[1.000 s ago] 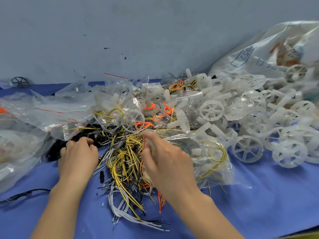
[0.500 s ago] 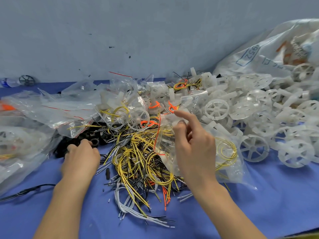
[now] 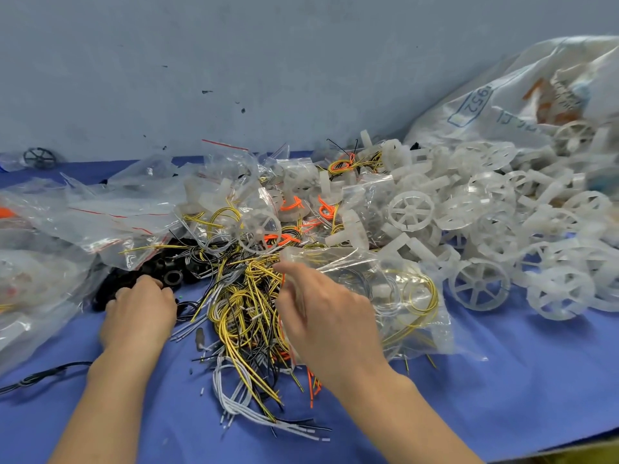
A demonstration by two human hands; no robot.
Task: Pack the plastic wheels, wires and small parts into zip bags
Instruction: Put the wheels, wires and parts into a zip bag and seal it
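Tangle of yellow, black & white wires (image 3: 248, 313) lies on blue desk (image 3: 502, 380). L hand (image 3: 139, 313), at tangle's left edge, fingers curled down into black ring-shaped small parts (image 3: 167, 274); can't tell if it grips any. R hand (image 3: 328, 319), over tangle's right side, pinches edge of clear plastic zip bag (image 3: 385, 289) w/ wire coils inside. White spoked plastic wheels (image 3: 479, 284) heaped right of tangle.

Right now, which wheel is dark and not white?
The lone dark wheel at the far left, against the wall. All the others, like the heap of wheels on the right, are whitish see-through plastic.
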